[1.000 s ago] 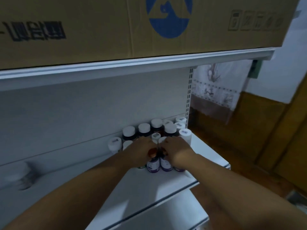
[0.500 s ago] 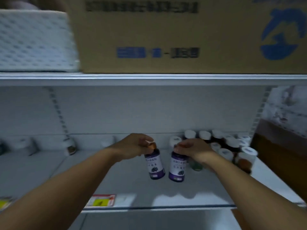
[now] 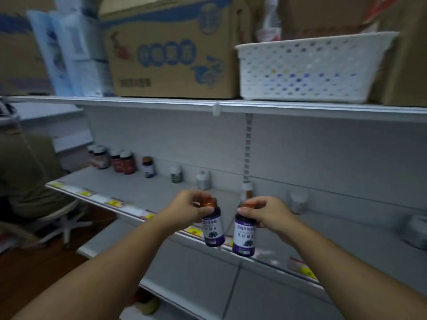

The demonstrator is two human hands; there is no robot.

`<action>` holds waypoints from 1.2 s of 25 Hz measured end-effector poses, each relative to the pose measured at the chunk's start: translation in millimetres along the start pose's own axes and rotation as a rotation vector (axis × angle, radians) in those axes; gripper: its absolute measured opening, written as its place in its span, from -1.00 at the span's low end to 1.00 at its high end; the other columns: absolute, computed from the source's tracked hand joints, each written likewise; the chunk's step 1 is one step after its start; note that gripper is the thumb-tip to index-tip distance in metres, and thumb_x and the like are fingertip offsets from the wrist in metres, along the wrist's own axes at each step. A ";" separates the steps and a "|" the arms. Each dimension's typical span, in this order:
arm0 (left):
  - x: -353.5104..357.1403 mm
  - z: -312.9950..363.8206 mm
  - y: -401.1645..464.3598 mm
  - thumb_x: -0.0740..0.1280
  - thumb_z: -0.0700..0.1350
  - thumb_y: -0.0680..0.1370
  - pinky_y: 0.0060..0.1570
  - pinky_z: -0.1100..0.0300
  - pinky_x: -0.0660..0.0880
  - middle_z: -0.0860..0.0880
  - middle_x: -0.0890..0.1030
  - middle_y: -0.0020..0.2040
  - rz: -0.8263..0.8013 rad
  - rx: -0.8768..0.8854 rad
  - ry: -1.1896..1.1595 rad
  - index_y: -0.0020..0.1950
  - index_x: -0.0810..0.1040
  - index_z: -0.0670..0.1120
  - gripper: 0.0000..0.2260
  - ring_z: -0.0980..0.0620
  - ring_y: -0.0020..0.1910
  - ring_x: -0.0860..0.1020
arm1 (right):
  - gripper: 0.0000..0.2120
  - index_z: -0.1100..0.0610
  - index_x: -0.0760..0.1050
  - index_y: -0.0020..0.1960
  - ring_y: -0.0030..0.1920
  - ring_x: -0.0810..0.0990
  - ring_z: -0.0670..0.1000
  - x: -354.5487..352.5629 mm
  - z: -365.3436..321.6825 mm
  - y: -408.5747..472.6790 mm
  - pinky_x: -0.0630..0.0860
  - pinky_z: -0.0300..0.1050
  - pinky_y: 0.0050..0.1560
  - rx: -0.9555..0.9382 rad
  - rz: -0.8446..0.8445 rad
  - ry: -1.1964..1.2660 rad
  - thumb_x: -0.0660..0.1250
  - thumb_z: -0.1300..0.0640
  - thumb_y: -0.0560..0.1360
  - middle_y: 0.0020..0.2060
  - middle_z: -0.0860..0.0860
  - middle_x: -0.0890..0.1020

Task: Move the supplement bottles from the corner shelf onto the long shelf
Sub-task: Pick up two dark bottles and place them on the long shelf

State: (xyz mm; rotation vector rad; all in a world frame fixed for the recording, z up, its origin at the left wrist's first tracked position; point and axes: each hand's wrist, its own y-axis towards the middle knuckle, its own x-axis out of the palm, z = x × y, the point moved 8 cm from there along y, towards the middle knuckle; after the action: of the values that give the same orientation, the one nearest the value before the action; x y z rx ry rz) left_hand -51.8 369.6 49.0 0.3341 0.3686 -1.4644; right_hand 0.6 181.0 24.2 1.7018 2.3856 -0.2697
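Note:
My left hand [image 3: 188,210] grips a purple-labelled supplement bottle [image 3: 213,229] by its copper cap, and the bottle hangs tilted in the air. My right hand [image 3: 265,212] holds a second purple bottle [image 3: 244,237] by its cap in the same way. Both bottles hang just in front of the long white shelf [image 3: 143,192], above its front edge. Along the back of that shelf stand several bottles: red ones [image 3: 123,162] at the far left, a dark one [image 3: 147,166], and small white-capped ones [image 3: 176,174]. The corner shelf is out of view.
An upper shelf [image 3: 277,108] carries a cardboard box [image 3: 171,49] and a white perforated basket [image 3: 312,65]. Yellow price tags [image 3: 114,202] line the long shelf's front rail. A swivel stool [image 3: 60,218] stands on the wooden floor at the left. A lower shelf [image 3: 184,262] lies beneath.
The view has swung left from the corner shelf to the long shelf. Both hands have lifted a purple bottle each by the cap and carried them leftward, clear of the cluster.

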 end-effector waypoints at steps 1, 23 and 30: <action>-21.6 -10.8 -3.0 0.34 -0.27 0.49 -0.07 0.11 0.56 -0.14 0.59 0.00 0.019 -0.006 0.009 0.21 0.50 -0.19 -0.71 -0.07 -0.04 0.57 | -0.71 0.14 0.61 -0.07 -0.14 0.63 0.02 24.0 -8.0 8.9 0.57 -0.10 -0.15 -0.016 -0.015 -0.014 0.55 0.09 0.26 -0.16 0.06 0.68; -326.2 -186.3 209.0 0.41 -0.16 0.45 -0.20 0.48 0.40 0.04 0.56 0.03 0.240 -0.029 0.437 0.18 0.55 -0.06 -0.69 0.10 -0.07 0.50 | -0.58 0.29 0.58 -0.05 -0.04 0.64 0.14 275.1 -88.1 316.3 0.57 0.12 0.00 -0.261 0.113 -0.312 0.50 -0.04 0.30 -0.09 0.21 0.68; -362.2 -221.2 312.4 0.40 -0.17 0.42 -0.04 0.19 0.51 0.02 0.60 -0.08 0.066 0.167 0.456 -0.01 0.57 -0.05 -0.84 0.01 -0.06 0.58 | -0.65 0.18 0.49 -0.03 -0.07 0.57 0.09 324.4 -78.6 393.2 0.42 -0.16 -0.15 -0.113 0.292 -0.409 0.52 0.06 0.30 -0.11 0.06 0.59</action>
State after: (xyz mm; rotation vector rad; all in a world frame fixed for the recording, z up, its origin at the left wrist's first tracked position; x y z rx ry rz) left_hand 225.8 815.5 7.4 0.8127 0.5946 -1.3501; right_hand 265.2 623.1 1.0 1.7189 1.8062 -0.3843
